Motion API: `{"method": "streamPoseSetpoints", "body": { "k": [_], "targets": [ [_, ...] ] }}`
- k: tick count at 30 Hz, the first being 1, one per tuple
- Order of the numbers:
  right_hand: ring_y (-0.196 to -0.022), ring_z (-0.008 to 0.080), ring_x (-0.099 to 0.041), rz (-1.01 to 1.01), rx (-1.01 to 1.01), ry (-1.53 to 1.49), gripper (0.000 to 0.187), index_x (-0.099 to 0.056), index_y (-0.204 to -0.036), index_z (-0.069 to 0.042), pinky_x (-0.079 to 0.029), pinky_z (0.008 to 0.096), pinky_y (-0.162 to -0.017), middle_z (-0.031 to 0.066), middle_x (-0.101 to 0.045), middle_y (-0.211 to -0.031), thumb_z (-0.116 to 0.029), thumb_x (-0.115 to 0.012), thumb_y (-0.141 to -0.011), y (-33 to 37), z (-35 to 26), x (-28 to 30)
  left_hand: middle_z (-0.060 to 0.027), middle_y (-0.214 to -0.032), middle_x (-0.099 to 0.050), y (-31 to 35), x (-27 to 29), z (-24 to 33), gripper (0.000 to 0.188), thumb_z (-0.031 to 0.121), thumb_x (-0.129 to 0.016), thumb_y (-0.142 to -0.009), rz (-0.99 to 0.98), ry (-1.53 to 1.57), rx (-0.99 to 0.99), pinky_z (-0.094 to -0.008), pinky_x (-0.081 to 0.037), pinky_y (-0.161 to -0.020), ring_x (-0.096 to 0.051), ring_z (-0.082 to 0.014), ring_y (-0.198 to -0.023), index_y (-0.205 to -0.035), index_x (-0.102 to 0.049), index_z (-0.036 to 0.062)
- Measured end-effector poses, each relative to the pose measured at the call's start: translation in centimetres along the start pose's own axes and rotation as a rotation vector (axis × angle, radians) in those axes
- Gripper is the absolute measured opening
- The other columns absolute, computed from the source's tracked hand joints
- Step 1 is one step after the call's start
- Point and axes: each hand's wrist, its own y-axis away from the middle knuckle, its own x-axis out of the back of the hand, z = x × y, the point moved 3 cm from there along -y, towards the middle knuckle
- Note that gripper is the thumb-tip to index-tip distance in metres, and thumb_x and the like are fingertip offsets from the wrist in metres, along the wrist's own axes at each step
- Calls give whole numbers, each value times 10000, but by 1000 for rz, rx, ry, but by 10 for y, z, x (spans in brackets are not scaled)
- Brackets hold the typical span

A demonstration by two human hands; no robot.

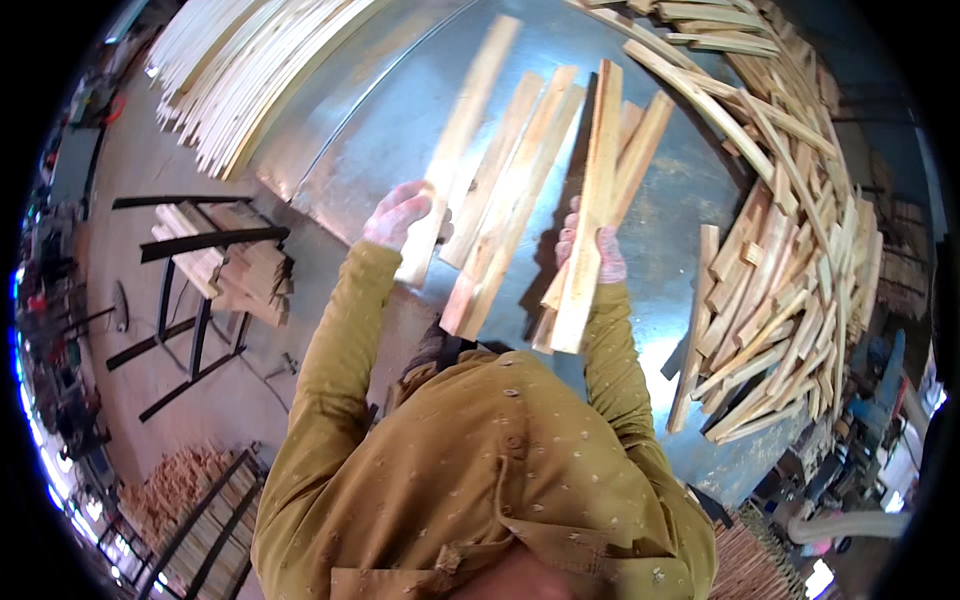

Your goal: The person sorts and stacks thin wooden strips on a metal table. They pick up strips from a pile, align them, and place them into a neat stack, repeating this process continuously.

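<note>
My left hand [400, 213] is closed round the near part of a pale wooden strip [468, 110], which slants up and away over the metal table [400, 100]. Between my hands, several loose wooden strips [510, 215] lie side by side on that surface, their near ends toward my body. Fingers of my right hand [609, 254] wrap round a small bundle of wooden strips [601, 150]. One of these crosses the others at an angle, and part of the hand is hidden behind them.
A heap of jumbled wooden strips [770, 290] covers the table's right side. Long straight strips [260, 70] lie stacked at the far left. Beside the table, a dark metal rack [205, 240] holds cut pieces. More wood stacks [190, 490] stand on the floor at lower left.
</note>
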Motion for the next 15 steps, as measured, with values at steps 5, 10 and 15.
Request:
{"method": "streamPoseSetpoints", "body": {
  "k": [5,10,15],
  "targets": [
    [-815,207,-620,-71,21,53,790,-451,-1336,-40,-563,347,-755,92,-612,-971,-353,-857,-735,-14,20,-19,-189,-1054,-630,23,-50,-30,437,-43,-592,-859,173,-70,-111,-404,-609,-629,-667,-269,-778,-1234,-436,118],
    [-915,253,-659,305,207,533,651,-608,-1171,23,-541,364,-831,137,-684,-1022,-575,-597,-916,-29,46,-11,-148,-1312,-528,18,-96,-101,1043,160,-879,-720,-75,-281,-306,-331,-461,-998,-530,-240,-1184,-1519,-221,33],
    [-939,290,-651,813,238,1166,671,-602,-1155,91,-503,383,-841,164,-688,-1029,-521,-662,-884,-21,33,10,-105,-1370,-480,10,-96,-90,1111,115,-889,-691,-116,-329,-64,-318,-421,-1031,-476,-190,-1242,-1528,-168,-4]
  ]
}}
